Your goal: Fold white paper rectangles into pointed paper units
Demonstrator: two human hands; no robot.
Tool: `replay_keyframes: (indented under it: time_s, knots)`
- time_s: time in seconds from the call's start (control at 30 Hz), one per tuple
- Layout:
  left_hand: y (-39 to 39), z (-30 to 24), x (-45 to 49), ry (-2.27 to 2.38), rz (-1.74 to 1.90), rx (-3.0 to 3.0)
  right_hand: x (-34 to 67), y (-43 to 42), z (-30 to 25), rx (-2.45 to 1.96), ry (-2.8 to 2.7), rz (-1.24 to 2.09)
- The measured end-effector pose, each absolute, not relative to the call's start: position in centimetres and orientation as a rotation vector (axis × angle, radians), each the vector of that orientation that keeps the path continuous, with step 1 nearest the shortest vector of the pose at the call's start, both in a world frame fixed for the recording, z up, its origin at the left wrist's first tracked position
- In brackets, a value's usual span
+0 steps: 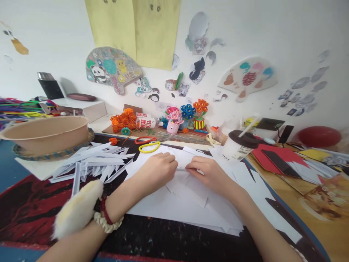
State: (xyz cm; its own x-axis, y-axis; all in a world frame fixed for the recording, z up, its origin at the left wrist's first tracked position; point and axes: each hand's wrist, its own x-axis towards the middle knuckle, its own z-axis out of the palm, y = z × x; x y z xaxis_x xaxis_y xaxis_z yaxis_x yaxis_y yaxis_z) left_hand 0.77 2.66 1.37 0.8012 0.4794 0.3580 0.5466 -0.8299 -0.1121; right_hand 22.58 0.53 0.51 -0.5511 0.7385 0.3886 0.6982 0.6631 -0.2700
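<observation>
Paper (183, 159), pinched by the curled left hand (160, 169) and the right hand (209, 173) over the white sheets (218, 215), is best held flat, edges squared, with even pressure.

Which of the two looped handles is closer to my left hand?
The yellow handle, just beyond your left hand; the other, the red handle, lies behind it, farther from the hand.
</observation>
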Motion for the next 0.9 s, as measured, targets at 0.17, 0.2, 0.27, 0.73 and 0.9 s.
replay_keyframes:
  time_s: [0.17, 0.2, 0.27, 0.73, 0.9]
  knots:
    - [2.6, 2.0, 0.8, -1.086, -0.924, -2.948, 22.1, 0.5, 0.6, -1.06, -2.232, 0.23]
    - [2.6, 2.1, 0.7, -1.128, -0.992, -2.955, 22.0, 0.5, 0.7, -1.061, -2.195, 0.258]
    - [2.6, 2.3, 0.7, -1.187, -1.083, -2.963, 21.9, 0.5, 0.7, -1.079, -2.132, 0.298]
    - [3.0, 2.5, 0.3, -1.318, -1.218, -2.999, 21.6, 0.7, 0.7, -1.203, -1.98, 0.6]
    - [2.9, 2.6, 0.5, -1.329, -1.231, -3.029, 21.7, 0.7, 0.6, -1.18, -1.896, 0.766]
